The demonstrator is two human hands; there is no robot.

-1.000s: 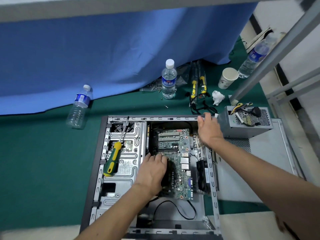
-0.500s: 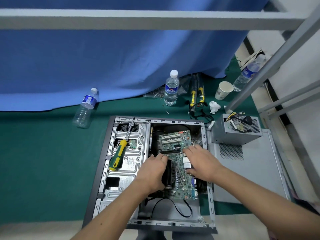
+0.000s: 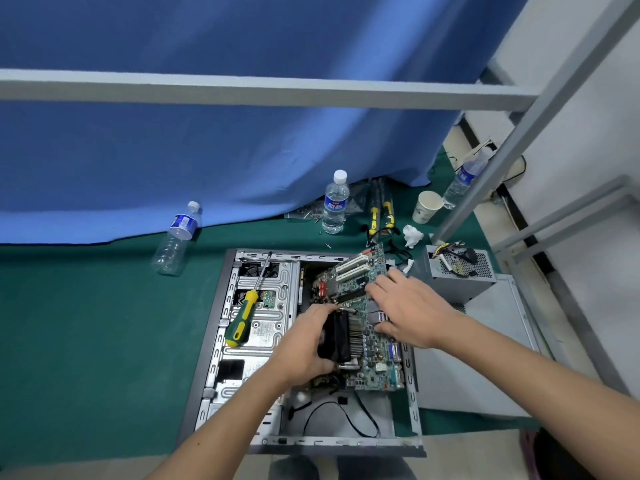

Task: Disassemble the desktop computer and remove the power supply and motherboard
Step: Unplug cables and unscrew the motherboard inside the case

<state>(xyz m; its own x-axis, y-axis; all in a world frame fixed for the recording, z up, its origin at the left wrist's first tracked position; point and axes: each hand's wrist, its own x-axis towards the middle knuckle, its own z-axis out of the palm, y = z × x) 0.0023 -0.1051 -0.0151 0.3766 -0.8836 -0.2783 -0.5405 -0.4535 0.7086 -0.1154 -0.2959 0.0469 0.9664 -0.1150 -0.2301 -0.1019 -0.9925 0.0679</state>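
Hands, two: left hand (image 3: 308,344) grips one motherboard (image 3: 363,306), right hand (image 3: 412,310) rests flat.

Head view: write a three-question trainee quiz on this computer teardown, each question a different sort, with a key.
1. True or false: the power supply sits outside the computer case.
2. Multiple choice: the left hand grips which part? A) the black cooler fan on the motherboard B) the screwdriver C) the paper cup
3. Fill in: the screwdriver lies on the metal drive ____ inside the case.

Key
1. True; it rests on the detached side panel to the right of the case.
2. A; the right hand rests on the board's right edge.
3. Cage.
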